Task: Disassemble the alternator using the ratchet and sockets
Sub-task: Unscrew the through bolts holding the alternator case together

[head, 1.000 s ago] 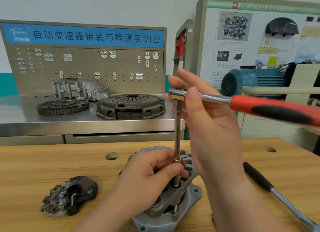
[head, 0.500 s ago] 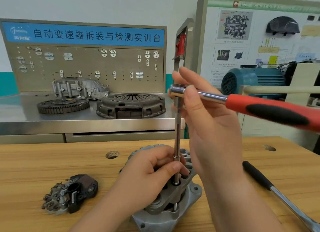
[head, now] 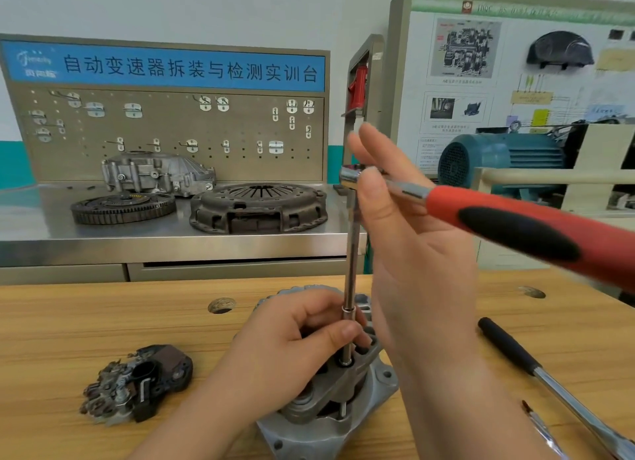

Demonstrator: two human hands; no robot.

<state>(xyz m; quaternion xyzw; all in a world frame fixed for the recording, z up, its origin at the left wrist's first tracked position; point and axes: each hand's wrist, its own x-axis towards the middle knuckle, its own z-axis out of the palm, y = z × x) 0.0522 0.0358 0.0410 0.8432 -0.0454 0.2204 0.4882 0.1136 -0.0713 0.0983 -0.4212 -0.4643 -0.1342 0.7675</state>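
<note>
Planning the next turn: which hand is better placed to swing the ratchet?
Right, probably: the right hand pinches the ratchet head, while the left hand grips the extension down at the alternator.

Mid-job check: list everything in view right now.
alternator: 1, silver-grey, wooden bench, centre front
ratchet: 1, chrome with red-black handle, raised right
extension bar: 1, chrome, upright from ratchet head down to alternator
removed part: 1, black-brown, bench left
black-handled tool: 1, chrome shaft, bench right
clutch cover: 1, dark, steel counter behind
ring gear: 1, dark, counter left
cast housing: 1, silver, behind ring gear
motor: 1, teal, background right
left grip: 1, holds extension bar low
right grip: 1, pinches ratchet head
</note>
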